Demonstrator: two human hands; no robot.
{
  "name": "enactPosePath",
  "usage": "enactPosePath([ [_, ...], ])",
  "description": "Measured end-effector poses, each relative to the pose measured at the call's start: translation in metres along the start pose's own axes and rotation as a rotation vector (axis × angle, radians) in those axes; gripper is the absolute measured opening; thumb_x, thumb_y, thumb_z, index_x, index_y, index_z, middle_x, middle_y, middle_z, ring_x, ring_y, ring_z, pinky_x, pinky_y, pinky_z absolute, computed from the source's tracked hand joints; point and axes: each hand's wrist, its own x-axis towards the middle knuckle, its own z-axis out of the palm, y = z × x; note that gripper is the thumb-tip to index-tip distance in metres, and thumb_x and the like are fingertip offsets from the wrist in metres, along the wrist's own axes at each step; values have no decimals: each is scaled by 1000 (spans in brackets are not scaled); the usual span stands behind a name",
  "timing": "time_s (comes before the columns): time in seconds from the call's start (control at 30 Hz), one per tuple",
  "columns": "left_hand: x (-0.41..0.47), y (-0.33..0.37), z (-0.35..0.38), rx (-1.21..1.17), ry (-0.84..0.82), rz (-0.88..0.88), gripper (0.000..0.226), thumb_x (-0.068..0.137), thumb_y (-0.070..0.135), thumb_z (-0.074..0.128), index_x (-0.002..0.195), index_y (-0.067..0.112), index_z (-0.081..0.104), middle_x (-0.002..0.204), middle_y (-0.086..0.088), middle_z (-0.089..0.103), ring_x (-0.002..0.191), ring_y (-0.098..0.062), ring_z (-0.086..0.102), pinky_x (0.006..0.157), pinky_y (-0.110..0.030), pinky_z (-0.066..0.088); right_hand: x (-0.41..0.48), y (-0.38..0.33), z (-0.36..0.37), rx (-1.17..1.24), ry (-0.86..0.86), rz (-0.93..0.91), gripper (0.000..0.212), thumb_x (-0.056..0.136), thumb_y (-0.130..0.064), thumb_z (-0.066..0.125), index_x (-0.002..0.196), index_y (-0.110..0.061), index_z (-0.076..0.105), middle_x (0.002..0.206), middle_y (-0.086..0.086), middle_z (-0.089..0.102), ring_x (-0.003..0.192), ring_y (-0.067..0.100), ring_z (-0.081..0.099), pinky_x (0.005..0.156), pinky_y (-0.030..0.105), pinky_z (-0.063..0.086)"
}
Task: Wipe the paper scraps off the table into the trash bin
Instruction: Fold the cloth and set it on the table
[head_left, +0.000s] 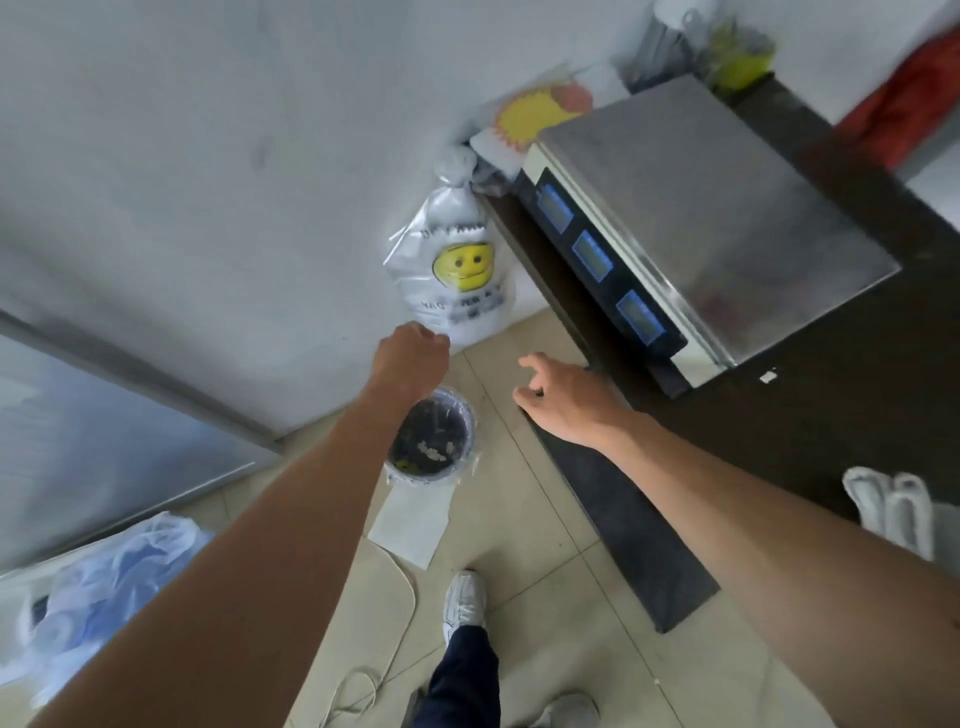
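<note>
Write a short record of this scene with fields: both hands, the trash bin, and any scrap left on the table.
left hand: fingers curled, above the floor near the trash bin; contents hidden
right hand: fingers relaxed, at the edge of the table
trash bin: on the floor, pale scraps inside
remaining: one white scrap on the table, beside the scale

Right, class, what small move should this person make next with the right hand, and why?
Probably reach the right hand across the table to the white scrap beside the scale and sweep it to the edge: it lies there unswept, while the bin below already holds scraps.
</note>
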Motion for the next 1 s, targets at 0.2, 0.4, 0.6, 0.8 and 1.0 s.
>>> enactPosePath([
  [0.2,-57,83,-40,-21,102,112,31,97,25,48,108,6,70,107,-15,73,102,-35,66,84,-37,53,-68,12,-75,30,158,53,41,96,-48,41,125,-24,57,104,1,72,99,25,66,84,35,50],
  [0.4,-108,176,-47,-47,91,255,33,94,23,51,109,2,72,110,-19,74,107,-39,68,94,-43,56,-135,46,-145,33,309,84,35,98,-41,42,118,-17,59,109,7,68,104,30,62,83,35,45],
  [0.6,-161,250,1,15,-18,416,38,85,27,49,98,2,74,101,-20,75,101,-40,70,88,-42,56,-209,91,-189,7,415,155,38,98,-42,40,124,-20,57,110,6,69,104,28,62,82,37,45],
  [0.8,-217,296,54,103,-131,520,31,88,19,51,103,-2,70,102,-22,72,99,-39,68,75,-37,50,-271,138,-208,-9,524,221,41,97,-43,38,129,-23,56,115,6,68,104,30,62,81,38,46],
  [1.0,-256,308,111,237,-238,604,36,96,24,49,111,-3,68,116,-26,69,110,-40,65,96,-47,53,-311,178,-197,33,558,297,41,101,-44,39,132,-21,52,114,2,68,91,20,62,75,34,46],
])
